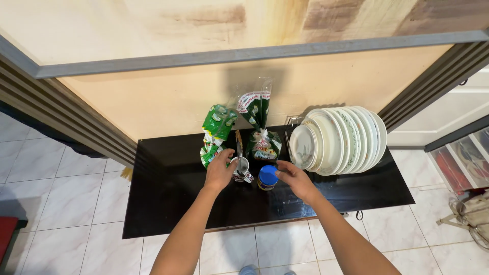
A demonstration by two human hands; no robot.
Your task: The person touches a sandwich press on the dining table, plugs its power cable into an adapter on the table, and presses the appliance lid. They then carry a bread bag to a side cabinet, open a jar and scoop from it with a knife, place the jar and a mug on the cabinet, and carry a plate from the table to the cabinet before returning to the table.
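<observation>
We see a white mug (242, 167) standing near the middle of the black worktop (168, 203), with a spoon handle (239, 147) rising out of it. Our left hand (219, 172) is wrapped around the left side of the mug, fingers curled against its wall. Just to the right of the mug stands a small jar with a blue lid (267, 176), and our right hand (295, 179) rests beside it, thumb and fingertips touching the lid's right edge; the fingers are loosely bent and partly spread, not closed around the jar. Behind the mug, toward the wall, lies a green and white packet (218, 127) tilted on its side, with its lower end just beside our left hand. Right of that stands a clear bag with green and red print (264, 145), its twisted top pointing up against the wall. Further right, a row of white plates with a faint floral rim (341, 140) stands on edge in a wire rack (292, 122), close to the jar but not touching it. The worktop sits against a cream wall panel (168, 97), above pale floor tiles (66, 203). At the far right edge we can make out plastic drawers (466, 158) and a beige bag (471, 214) on the floor.
</observation>
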